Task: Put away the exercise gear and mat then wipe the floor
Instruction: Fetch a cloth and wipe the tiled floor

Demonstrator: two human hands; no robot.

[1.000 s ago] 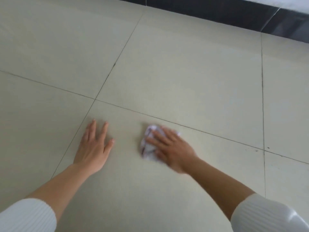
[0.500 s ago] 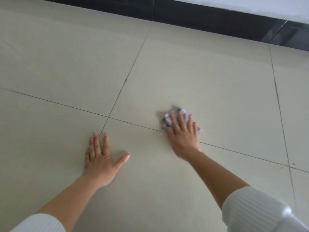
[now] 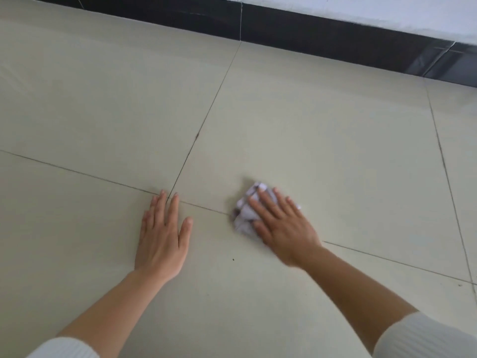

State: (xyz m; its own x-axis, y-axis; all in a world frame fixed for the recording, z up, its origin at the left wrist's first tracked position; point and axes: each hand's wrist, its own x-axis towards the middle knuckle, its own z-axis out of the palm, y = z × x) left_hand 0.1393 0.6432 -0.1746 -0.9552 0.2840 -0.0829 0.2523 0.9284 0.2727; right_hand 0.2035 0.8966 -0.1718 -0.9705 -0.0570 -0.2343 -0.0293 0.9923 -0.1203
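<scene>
Two hands on the floor: the left hand point(image 3: 162, 241) at near left, the right hand point(image 3: 282, 228) at near right.

One cloth point(image 3: 246, 211), crumpled, pale, under the right hand.

Two white ribbed sleeves: one at the near left corner point(image 3: 64, 348), one at the near right corner point(image 3: 426, 337).

Two forearms, bare from sleeve to wrist.

Floor tiles point(image 3: 322, 140): six at least partly in view, cut by two long grout lines running near to far and one running left to right.

One dark skirting strip point(image 3: 309, 34) along the far edge, with two seams visible in it.

One small dark speck point(image 3: 233, 259) on the near tile between the hands.
</scene>
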